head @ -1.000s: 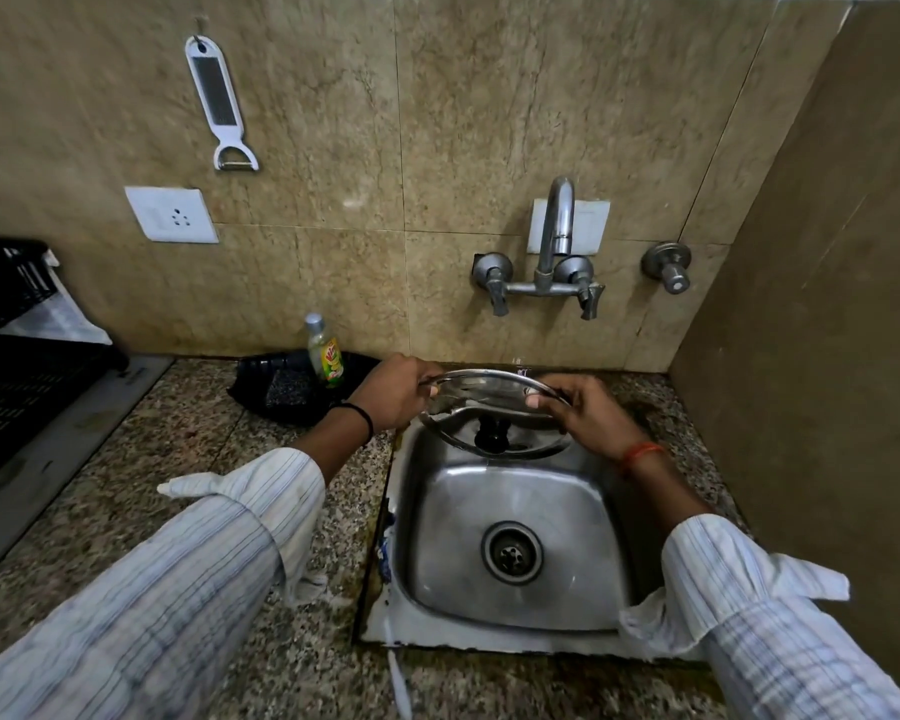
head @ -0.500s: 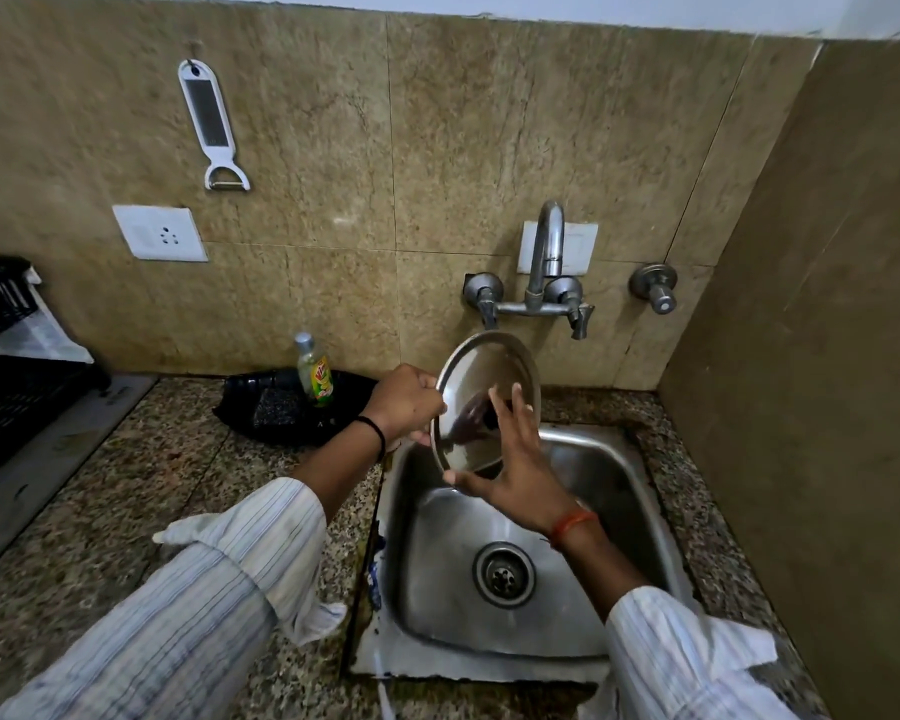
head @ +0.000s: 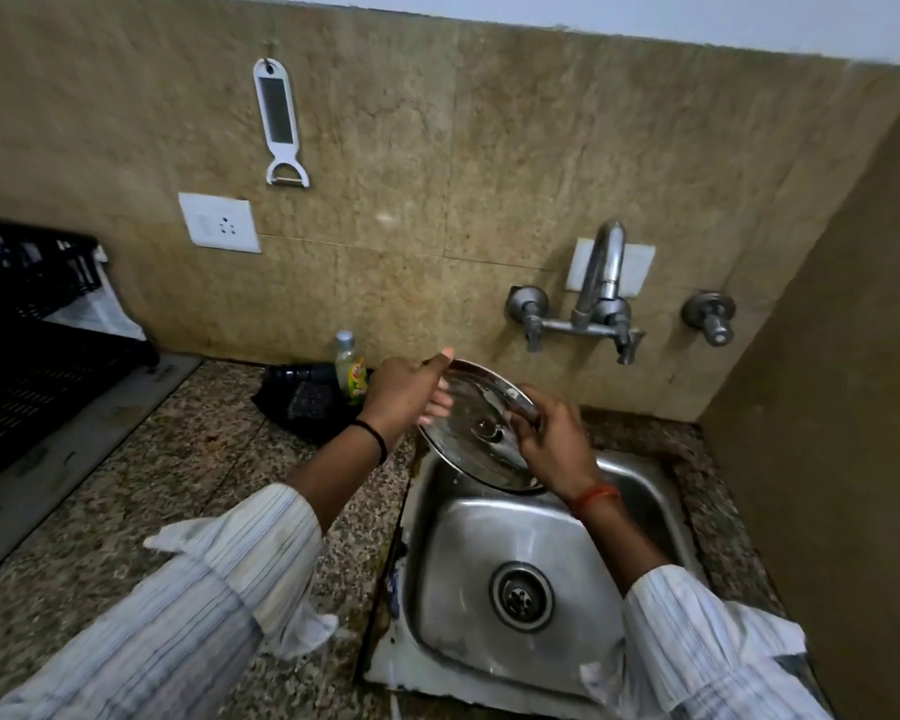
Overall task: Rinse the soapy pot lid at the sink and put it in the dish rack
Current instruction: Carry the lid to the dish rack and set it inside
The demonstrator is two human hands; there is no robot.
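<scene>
A round steel pot lid [head: 471, 428] is held tilted over the back left corner of the steel sink [head: 536, 543]. My left hand [head: 406, 394] grips its upper left rim, thumb over the edge. My right hand [head: 554, 441] lies on the lid's right side, fingers near its centre knob. The wall tap [head: 601, 283] stands above and to the right; no water stream shows. The black dish rack [head: 27, 324] sits at the far left on a grey tray.
A dish soap bottle [head: 348, 366] and a black scrubber holder [head: 302, 397] stand by the wall left of the sink. A peeler [head: 279, 122] and a socket [head: 219, 223] are on the tiles. A side wall closes the right. Granite counter [head: 178, 485] lies between sink and rack.
The lid went from flat between both hands, to upright, to tilted facing me. My right hand moved from the rim, to an open palm on its face, to its right side.
</scene>
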